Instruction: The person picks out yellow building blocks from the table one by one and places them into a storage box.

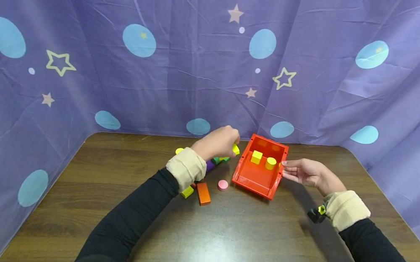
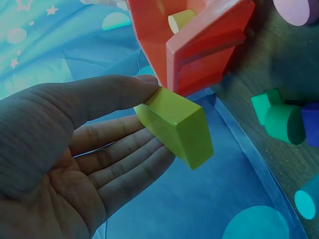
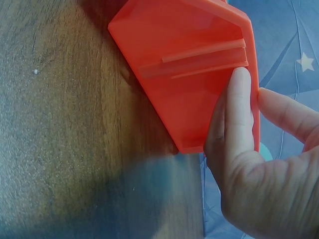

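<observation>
My left hand pinches a yellow block between thumb and fingers, just left of the red plastic bin. The block's far end sticks out past my fingertips. In the head view a yellow cube and a short yellow cylinder are inside the bin, toward its back. My right hand grips the bin's right wall. In the right wrist view its thumb is at the rim and its straight fingers lie along the ribbed outer side.
Left of the bin lie a pink disc, an orange block and a yellow-green block. Green blocks and a purple piece lie partly hidden beyond my left wrist. A patterned purple curtain borders the wooden table.
</observation>
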The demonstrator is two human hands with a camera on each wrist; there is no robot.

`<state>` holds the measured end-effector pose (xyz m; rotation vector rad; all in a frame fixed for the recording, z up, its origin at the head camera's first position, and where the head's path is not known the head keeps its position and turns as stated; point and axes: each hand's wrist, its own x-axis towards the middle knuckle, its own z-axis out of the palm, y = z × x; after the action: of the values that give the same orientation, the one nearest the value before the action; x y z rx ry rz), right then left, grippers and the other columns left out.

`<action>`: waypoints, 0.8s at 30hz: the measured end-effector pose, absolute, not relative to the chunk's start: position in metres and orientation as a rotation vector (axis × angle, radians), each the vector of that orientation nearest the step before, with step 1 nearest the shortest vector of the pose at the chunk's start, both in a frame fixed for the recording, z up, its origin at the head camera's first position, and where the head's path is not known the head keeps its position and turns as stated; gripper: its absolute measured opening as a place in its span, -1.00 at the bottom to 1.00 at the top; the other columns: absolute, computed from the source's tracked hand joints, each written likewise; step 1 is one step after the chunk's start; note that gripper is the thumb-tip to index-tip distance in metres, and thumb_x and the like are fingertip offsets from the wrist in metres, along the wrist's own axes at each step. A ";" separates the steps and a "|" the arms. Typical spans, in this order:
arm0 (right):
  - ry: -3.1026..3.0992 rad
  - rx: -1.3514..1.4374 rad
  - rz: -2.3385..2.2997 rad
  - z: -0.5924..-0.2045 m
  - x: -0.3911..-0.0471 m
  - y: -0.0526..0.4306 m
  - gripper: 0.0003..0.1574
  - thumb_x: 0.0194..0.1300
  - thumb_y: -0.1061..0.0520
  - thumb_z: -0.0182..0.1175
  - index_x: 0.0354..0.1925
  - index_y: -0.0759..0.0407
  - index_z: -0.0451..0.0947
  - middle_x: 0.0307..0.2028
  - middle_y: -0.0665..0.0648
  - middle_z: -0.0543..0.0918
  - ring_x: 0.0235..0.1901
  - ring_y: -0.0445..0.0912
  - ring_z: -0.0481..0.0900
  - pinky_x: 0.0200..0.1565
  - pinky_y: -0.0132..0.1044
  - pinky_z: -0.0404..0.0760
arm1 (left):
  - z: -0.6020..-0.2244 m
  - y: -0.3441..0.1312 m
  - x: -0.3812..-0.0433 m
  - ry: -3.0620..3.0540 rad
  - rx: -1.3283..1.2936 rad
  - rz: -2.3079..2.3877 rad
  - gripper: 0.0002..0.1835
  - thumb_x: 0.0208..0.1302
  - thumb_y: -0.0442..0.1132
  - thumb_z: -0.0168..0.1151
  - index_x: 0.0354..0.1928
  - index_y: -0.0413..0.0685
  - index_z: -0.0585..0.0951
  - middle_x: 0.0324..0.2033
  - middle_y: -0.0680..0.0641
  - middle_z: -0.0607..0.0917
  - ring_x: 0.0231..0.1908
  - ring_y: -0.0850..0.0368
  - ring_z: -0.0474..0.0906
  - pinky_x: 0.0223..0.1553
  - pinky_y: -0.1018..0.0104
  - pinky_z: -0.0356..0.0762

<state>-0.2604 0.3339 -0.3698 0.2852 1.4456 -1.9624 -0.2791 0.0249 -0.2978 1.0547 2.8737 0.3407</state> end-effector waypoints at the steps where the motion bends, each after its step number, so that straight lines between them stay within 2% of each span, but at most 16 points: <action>1: 1.444 0.286 -1.962 -0.370 -0.260 0.334 -0.56 0.57 0.32 -0.14 -0.30 0.23 0.66 -0.33 0.09 0.74 -0.28 -0.14 0.73 -0.07 -0.34 0.73 | -0.297 0.025 -0.279 2.872 1.056 0.343 -0.44 0.12 -0.33 0.45 -0.68 0.01 0.19 -0.66 0.08 0.03 -0.61 0.21 -0.04 -0.55 0.39 -0.05; 13: 1.448 0.287 -1.956 -0.369 -0.259 0.333 -0.55 0.57 0.32 -0.16 -0.31 0.23 0.65 -0.34 0.08 0.74 -0.30 -0.14 0.74 -0.08 -0.34 0.73 | -0.294 0.028 -0.279 2.869 1.058 0.353 -0.45 0.16 -0.32 0.44 -0.67 0.00 0.19 -0.65 0.08 0.02 -0.60 0.22 -0.04 -0.54 0.39 -0.04; 24: 1.450 0.290 -1.951 -0.369 -0.260 0.333 -0.53 0.58 0.32 -0.17 -0.33 0.23 0.65 -0.35 0.08 0.75 -0.30 -0.15 0.74 -0.08 -0.34 0.73 | -0.289 0.035 -0.279 2.889 1.129 0.346 -0.46 0.09 -0.36 0.41 -0.67 0.01 0.18 -0.64 0.07 0.02 -0.59 0.21 -0.06 -0.53 0.38 -0.07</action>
<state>-0.2601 0.3327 -0.3686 0.2903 1.4505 -1.9508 -0.2790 0.0346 -0.2892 1.1286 2.8893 0.3460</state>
